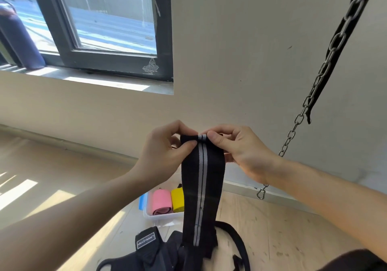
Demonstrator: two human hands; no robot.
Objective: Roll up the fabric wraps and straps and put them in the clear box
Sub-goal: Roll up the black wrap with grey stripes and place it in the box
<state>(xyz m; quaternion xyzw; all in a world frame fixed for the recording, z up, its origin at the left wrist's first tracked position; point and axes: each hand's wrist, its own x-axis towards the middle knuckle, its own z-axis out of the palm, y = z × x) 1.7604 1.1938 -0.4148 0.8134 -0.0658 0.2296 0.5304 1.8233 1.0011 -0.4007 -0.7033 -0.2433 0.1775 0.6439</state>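
A black fabric wrap (202, 189) with a grey centre stripe hangs in front of me, its top end curled into a small roll. My left hand (167, 155) pinches the roll's left side and my right hand (236, 151) pinches its right side. Below, on the wooden floor, the clear box (156, 216) holds a rolled pink wrap (161, 202) and a rolled yellow wrap (177, 200). A pile of black straps (165, 249) lies near the bottom edge, under the wrap's hanging end.
A metal chain (314, 90) with a snap hook and a black strap (333, 55) hang at the right. A dark-framed window (104, 30) and its sill sit at upper left. A beige wall lies straight ahead. A blue lid edge (142, 201) shows left of the box.
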